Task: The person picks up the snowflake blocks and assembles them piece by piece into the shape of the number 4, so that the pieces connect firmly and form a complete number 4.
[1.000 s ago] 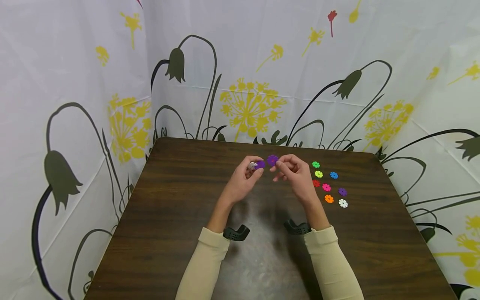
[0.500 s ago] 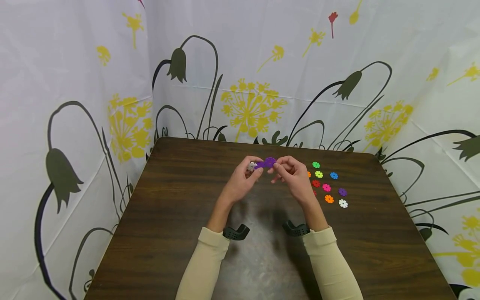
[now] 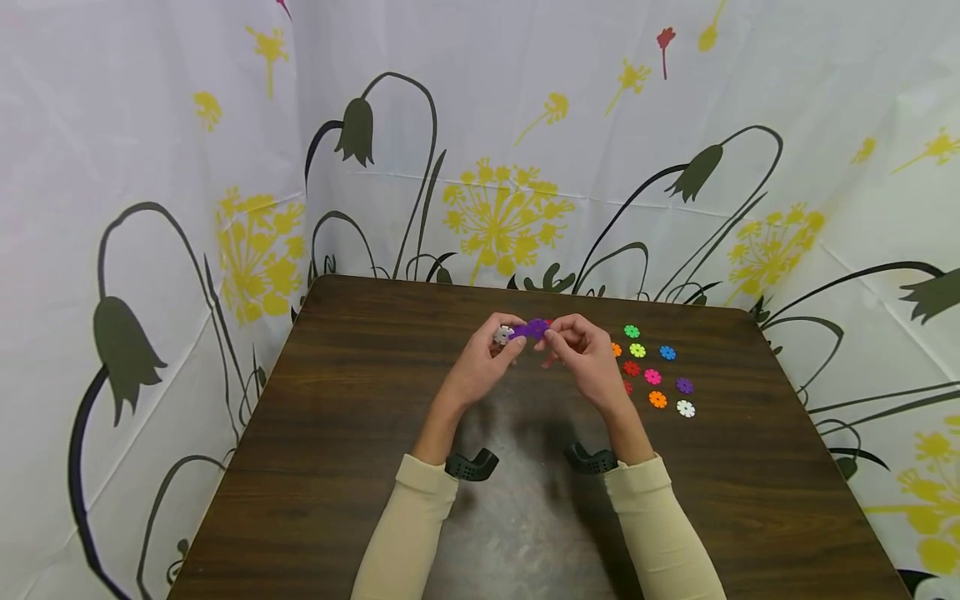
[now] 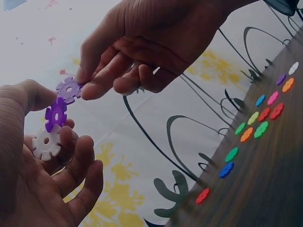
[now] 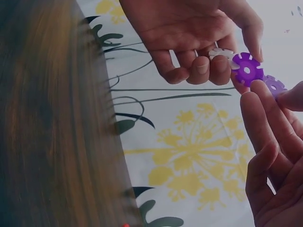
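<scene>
My left hand [image 3: 483, 358] pinches a small purple interlocking disc [image 4: 56, 115] with notched, petal-like edges. Joined to that disc's lower end in the left wrist view is a white interlocking disc [image 4: 46, 143], partly behind the fingers. Between thumb and index finger, my right hand [image 3: 588, 358] grips a second purple disc [image 4: 69, 90]. The two purple discs meet edge to edge, set at an angle to each other; whether their slots are fully engaged I cannot tell. Both hands hold the chain above the far part of the table.
Several loose discs lie on the brown table [image 3: 345, 433] right of the hands, among them a blue disc [image 3: 667, 352], an orange disc [image 3: 657, 399] and a white disc [image 3: 686, 408]. A patterned curtain [image 3: 480, 125] hangs behind the table.
The right hand has moved slightly left, bringing its purple disc from a visible gap to contact with the left hand's purple disc. The left hand has stayed nearly still.
</scene>
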`<state>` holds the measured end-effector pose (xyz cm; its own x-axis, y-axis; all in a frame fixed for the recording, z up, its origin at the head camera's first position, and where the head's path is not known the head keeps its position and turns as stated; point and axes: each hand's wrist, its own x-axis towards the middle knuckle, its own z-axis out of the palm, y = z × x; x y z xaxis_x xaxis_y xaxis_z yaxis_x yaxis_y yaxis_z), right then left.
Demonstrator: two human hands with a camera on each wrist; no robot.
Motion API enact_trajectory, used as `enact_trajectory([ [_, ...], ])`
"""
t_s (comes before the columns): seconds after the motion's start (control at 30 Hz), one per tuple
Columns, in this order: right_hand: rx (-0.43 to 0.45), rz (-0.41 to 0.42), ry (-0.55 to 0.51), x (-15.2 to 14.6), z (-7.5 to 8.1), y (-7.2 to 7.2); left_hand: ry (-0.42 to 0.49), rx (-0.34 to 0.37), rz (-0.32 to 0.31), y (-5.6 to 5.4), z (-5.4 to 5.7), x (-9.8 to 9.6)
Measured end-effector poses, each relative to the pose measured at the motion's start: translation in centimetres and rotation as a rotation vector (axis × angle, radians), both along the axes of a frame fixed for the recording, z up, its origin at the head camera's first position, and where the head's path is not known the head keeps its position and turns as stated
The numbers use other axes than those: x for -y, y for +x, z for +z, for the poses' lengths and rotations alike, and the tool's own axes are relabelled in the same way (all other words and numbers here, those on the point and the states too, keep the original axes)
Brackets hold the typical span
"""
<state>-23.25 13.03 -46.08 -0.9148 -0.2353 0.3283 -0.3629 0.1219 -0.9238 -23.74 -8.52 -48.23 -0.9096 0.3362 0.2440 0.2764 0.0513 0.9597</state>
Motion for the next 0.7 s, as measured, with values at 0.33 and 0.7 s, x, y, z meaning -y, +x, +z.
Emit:
enact_trajectory([
  [0.33, -0.086, -0.079, 0.209, 0.56, -0.43, 0.11, 0.020, -0.016, -0.026, 0.21, 0.12, -0.14],
  [0.7, -0.172, -0.122, 0.303, 0.97, 0.31, 0.39, 0.039, -0.086, 0.006, 0.32, 0.44, -0.24],
])
